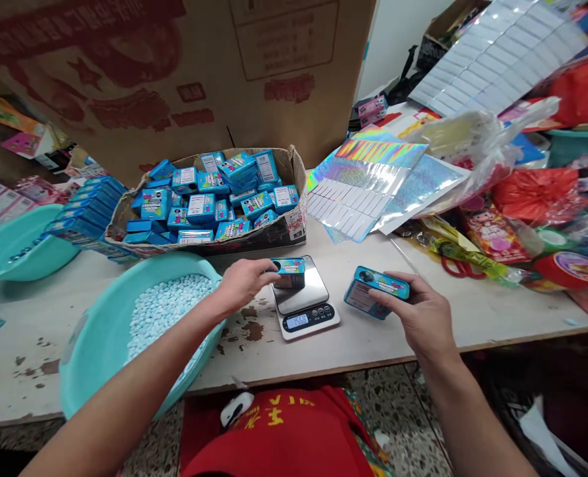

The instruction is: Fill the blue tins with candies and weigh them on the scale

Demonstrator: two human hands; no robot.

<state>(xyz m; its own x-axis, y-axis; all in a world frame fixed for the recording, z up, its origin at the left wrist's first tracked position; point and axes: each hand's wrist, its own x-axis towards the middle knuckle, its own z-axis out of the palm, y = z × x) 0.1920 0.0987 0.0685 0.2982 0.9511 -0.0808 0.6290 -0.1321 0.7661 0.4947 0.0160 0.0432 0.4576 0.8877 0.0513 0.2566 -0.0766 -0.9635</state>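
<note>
A kitchen scale [308, 315] with a lit display, reading about 15.68, lies on the table. On its metal plate stands a small blue candy box [292, 266]. My left hand [242, 286] reaches over from the left, thumb and fingers pinched together at the box's left end, by its dark round opening. Whether a candy is between the fingertips is hidden. My right hand [426, 311] grips another blue candy box [368, 298] just right of the scale, its opening facing up. Under my left forearm is a turquoise basin [100, 318] with pale blue candies [167, 305].
Behind the scale, a cardboard tray [296, 192] is heaped with blue boxes. More boxes [88, 212] are stacked beside a second basin [50, 262] at left. Shiny label sheets [358, 185], bags and scissors [463, 268] crowd the right. A large carton [189, 79] rises behind.
</note>
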